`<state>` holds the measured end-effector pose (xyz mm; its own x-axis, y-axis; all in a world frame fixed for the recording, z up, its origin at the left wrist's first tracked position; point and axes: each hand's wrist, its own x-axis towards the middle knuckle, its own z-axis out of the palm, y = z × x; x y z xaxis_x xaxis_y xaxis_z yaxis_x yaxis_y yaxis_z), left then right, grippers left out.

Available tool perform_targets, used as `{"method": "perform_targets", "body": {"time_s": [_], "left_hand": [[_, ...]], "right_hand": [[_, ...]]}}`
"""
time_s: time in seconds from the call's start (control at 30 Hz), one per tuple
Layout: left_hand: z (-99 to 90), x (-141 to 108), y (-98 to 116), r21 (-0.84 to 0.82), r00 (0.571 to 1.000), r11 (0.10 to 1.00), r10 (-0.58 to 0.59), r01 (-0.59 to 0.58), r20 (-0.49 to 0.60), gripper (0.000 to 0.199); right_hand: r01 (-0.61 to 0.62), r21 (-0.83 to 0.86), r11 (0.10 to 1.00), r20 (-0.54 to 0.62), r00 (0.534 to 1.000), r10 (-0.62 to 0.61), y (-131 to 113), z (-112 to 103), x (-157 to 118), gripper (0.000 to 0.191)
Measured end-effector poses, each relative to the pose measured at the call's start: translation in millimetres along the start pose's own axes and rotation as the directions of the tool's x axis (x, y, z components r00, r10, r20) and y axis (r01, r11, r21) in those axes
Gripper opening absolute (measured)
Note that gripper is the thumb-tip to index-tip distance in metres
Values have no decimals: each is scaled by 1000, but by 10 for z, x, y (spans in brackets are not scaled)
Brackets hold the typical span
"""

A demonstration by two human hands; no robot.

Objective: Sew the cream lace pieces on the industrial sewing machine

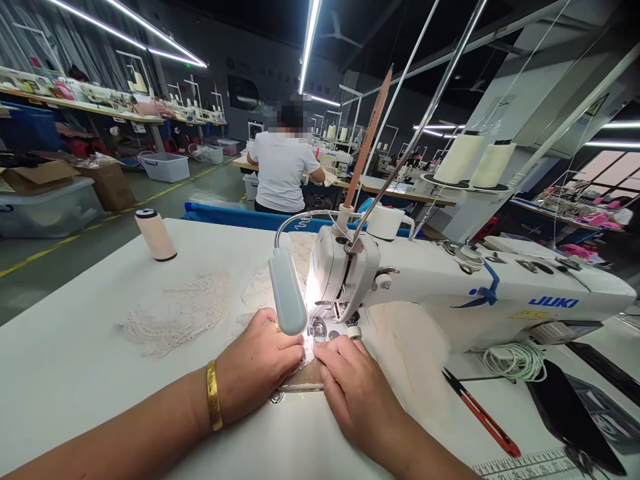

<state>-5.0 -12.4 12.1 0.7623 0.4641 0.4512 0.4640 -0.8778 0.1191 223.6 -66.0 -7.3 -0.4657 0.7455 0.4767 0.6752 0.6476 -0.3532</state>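
Forearms (135, 427) cut off below | my left hand (260, 363) and right hand (357, 390) half-curled, fingertips on pale fabric (309, 358) at the sewing machine (425, 273); pinching or pressing, I can't tell | needle lost in lamp (289, 291) glare | white desk (75, 373), lace (175, 320) at left, dim room (195, 40), co-worker (285, 170) ahead

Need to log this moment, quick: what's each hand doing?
Left hand: partly curled at the pale fabric; cannot tell whether it pinches or only presses.
Right hand: partly curled at the same fabric; grip cannot be told either.
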Motion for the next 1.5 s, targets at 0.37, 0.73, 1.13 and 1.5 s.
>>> {"method": "perform_targets", "body": {"time_s": [0.37, 0.73, 1.13, 1.5], "left_hand": [[13, -34, 37, -5, 1000, 1000, 22, -22, -5, 30], [84, 8, -40, 31, 998, 1000, 9, -7, -58, 27], [208, -24, -81, 62, 995, 998, 4, 2, -97, 30], [61, 91, -184, 70, 997, 995, -67, 65, 34, 25]], "right_hand": [[52, 12, 999, -22, 998, -52, 14, 3, 5, 38], [-1, -52, 999, 18, 1000, 2, 32, 33, 42, 30], [-14, -127, 992, 42, 999, 20, 34, 26, 56, 31], [-47, -143, 989, -98, 995, 34, 98, -50, 101, 30]]}}
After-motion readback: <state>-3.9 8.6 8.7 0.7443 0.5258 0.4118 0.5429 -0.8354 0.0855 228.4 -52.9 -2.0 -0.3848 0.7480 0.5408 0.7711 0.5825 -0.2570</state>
